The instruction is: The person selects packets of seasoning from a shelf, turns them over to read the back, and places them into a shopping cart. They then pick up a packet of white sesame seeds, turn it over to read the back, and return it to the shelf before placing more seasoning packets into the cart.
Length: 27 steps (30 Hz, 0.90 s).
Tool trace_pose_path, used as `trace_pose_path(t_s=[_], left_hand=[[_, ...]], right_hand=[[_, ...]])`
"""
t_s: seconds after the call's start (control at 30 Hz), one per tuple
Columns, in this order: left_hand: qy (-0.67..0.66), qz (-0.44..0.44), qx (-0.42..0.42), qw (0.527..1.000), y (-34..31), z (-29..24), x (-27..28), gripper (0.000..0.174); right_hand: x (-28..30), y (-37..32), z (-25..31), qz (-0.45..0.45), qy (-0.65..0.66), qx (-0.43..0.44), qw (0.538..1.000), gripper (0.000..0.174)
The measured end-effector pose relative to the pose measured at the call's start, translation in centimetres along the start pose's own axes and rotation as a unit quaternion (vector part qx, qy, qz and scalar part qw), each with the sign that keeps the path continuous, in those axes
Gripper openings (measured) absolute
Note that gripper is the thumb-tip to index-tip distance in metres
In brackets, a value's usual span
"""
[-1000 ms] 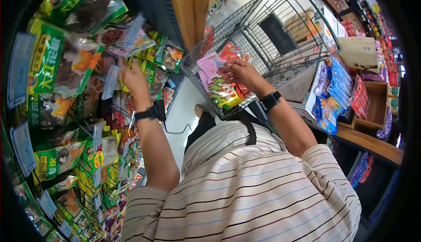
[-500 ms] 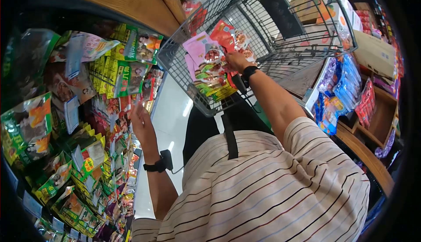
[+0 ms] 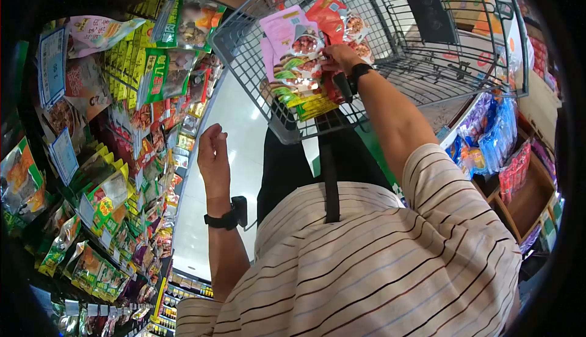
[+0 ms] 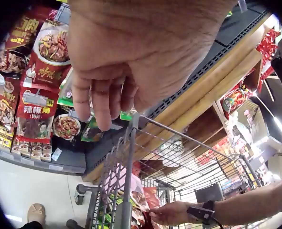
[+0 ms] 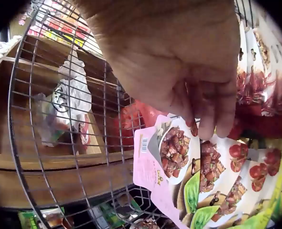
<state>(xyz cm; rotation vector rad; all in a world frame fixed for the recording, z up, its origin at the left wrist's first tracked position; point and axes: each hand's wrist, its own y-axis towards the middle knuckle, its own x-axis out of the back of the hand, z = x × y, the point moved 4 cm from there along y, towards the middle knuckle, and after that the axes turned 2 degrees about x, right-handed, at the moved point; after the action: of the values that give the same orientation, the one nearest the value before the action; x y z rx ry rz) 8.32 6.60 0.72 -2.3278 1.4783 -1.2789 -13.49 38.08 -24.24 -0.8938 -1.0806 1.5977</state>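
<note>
My left hand [image 3: 213,157] hangs in the air between the shelf and the cart, fingers loosely bent and holding nothing; the left wrist view also shows the empty hand [image 4: 145,57]. My right hand [image 3: 345,59] is inside the cart, its fingertips touching the food packets. Pink packets [image 3: 284,28] and a red packet [image 3: 326,13] lie there in an overlapping pile. In the right wrist view, the fingers [image 5: 207,117] point down, relaxed, over the pink packets [image 5: 148,164]; part of the contact is hidden.
The wire cart [image 3: 293,132] stands ahead of the body. Hanging green packets [image 3: 165,77] and price tags [image 3: 52,65] fill the shelf at left. Blue packets [image 3: 497,144] and a wooden bin [image 3: 528,206] are at right. Wooden shelving [image 4: 205,119] borders the cart.
My left hand has drawn back from the hanging packets toward the body. My right hand has moved down onto the packets in the cart. The head view has shifted along the shelf.
</note>
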Motion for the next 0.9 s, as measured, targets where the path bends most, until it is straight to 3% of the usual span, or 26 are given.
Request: trace_pose_path(t_s=[0.07,0.17,0.3,0.47,0.6,0.7,0.77,0.83,0.9], left_hand=[[-0.016,-0.002,0.001,1.000,-0.1,-0.1,0.1,0.027],[-0.023,0.003,-0.001,1.000,-0.2,-0.7,0.5,0.026],[0.008,0.003,-0.043,0.999,-0.2,-1.6,1.4,0.026],[0.030,0.014,-0.047,0.998,-0.8,-1.0,2.4,0.024],[0.054,0.030,-0.035,0.997,-1.6,0.1,2.6,0.023],[-0.007,0.034,0.000,0.999,-1.8,2.2,2.4,0.023],[0.020,0.034,-0.004,0.999,-2.1,1.6,2.7,0.023],[0.030,0.036,-0.011,0.999,-2.3,1.2,3.0,0.023],[0.022,0.039,-0.021,0.999,-2.3,1.4,3.1,0.023]], right_hand=[[0.6,-0.2,0.0,-0.004,0.054,0.033,0.998,0.018],[0.7,-0.9,-0.2,0.044,0.101,0.007,0.994,0.020],[-0.2,-4.1,0.6,0.025,0.021,0.072,0.997,0.024],[-0.6,-2.1,0.1,-0.008,0.021,0.037,0.999,0.038],[-0.6,1.3,-0.7,-0.014,0.067,0.075,0.995,0.030],[-0.8,1.7,-0.6,-0.024,0.050,0.081,0.995,0.026],[-0.8,2.1,-0.7,-0.021,0.048,0.076,0.996,0.017],[-0.6,2.2,-1.0,-0.006,0.039,0.057,0.998,0.015],[-0.6,1.2,-0.4,-0.002,0.023,0.094,0.995,0.017]])
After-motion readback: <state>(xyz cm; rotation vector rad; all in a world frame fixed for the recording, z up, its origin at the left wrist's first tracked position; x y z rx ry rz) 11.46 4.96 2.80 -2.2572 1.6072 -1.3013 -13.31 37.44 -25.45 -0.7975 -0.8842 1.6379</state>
